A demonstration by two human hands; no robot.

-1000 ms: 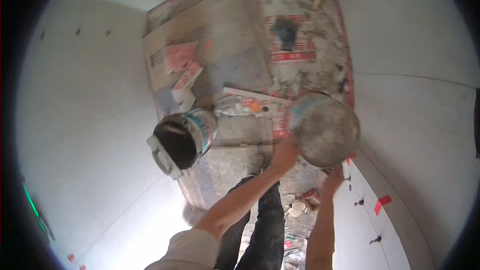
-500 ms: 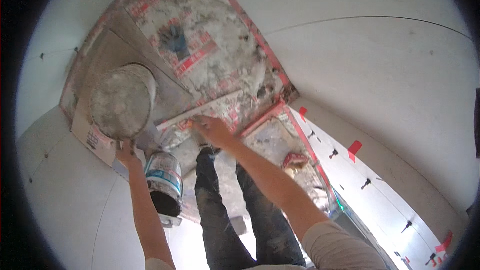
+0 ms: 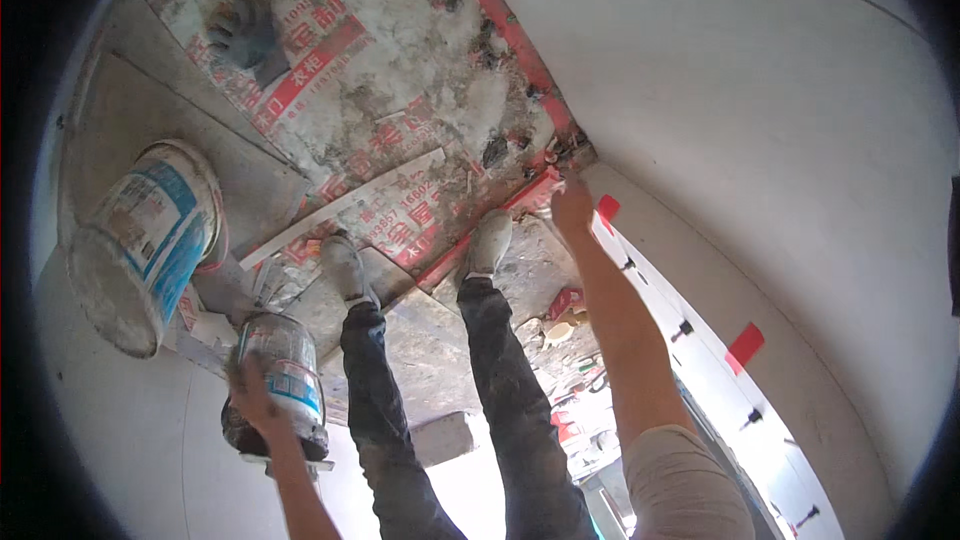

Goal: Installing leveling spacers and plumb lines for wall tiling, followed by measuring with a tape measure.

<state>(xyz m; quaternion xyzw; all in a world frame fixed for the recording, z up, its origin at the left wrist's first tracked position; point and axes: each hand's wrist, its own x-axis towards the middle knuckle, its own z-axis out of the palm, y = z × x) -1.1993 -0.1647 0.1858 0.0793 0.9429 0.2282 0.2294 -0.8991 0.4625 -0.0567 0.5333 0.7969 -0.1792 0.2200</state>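
My left hand is in front of the smaller white-and-blue bucket, fingers loosely apart and slightly blurred. I see nothing held in it, and contact with the bucket is unclear. Up and to its left is a larger white-and-blue bucket with a grey, mortar-smeared top. My right arm reaches out to the right, and my right hand is at the corner edge of the white wall panel, beside a strip of red tape. Its fingers are blurred and mostly hidden.
A blue-grey glove lies on the dirty printed floor sheeting. A pale strip crosses it ahead of my shoes. A red box and a tape roll are by the right wall. Black clips stud the panel edge.
The view has shifted toward the right. My left hand has left the larger bucket's rim for the smaller bucket. My right hand has moved from near the pale strip to the right wall's edge.
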